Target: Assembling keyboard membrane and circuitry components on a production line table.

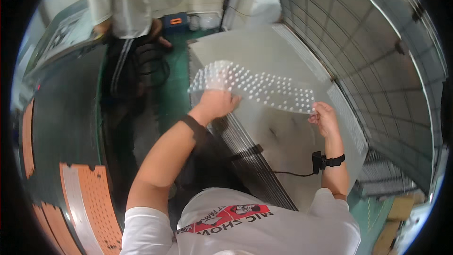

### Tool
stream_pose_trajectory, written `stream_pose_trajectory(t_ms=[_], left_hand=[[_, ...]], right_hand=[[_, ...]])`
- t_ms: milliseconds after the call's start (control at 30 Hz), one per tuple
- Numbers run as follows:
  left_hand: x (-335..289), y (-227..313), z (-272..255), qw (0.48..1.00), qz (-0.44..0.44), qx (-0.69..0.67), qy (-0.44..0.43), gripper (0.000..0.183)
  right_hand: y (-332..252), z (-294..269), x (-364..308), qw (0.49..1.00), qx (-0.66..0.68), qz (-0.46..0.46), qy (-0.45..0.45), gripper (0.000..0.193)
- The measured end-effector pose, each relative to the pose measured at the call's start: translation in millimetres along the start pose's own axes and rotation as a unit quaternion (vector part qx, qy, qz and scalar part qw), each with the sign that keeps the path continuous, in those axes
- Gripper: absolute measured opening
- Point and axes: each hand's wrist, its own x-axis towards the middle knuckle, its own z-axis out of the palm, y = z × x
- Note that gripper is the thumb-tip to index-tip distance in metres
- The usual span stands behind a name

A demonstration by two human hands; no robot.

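The right hand pinches the right edge of a clear dotted sheet; the left hand is at its left part, grip not determinable. The sheet curves above a grey panel stack. Judged light, flexible, liable to crease; best held by opposite edges, clear of the dots.

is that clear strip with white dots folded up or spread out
Spread out: the clear strip with white dots stretches in a wavy curve from the left hand to the right hand, whose fingers pinch it.
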Motion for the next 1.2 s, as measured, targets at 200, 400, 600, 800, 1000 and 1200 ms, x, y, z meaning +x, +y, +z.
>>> stream_pose_trajectory(t_ms=[200,400,600,800,1000,1200], left_hand=[[9.1,4.6,39.0,0.968,0.149,0.060,0.191,0.067],[-74.6,-51.5,81.5,0.981,0.094,0.027,0.168,0.065],[-150.8,-95.6,94.8,0.982,-0.050,0.006,0.184,0.063],[-192.3,-104.4,100.4,0.968,-0.099,0.017,0.230,0.061],[-209.9,-81.2,88.8,0.976,-0.092,-0.015,0.199,0.059],[-265.8,-56.4,76.1,0.950,-0.125,-0.013,0.285,0.059]], right_hand=[[69.1,-63.6,-9.2,0.970,0.138,0.046,0.196,0.014],[86.9,-55.8,58.0,0.943,0.130,0.066,0.298,0.015],[59.7,-22.2,127.1,0.930,0.158,0.072,0.324,0.022],[108.4,-17.9,172.8,0.973,0.122,-0.062,0.184,0.030],[108.0,-20.2,164.6,0.991,-0.073,-0.052,0.101,0.042],[-11.2,170.9,93.0,0.929,-0.219,-0.203,-0.217,0.026]])
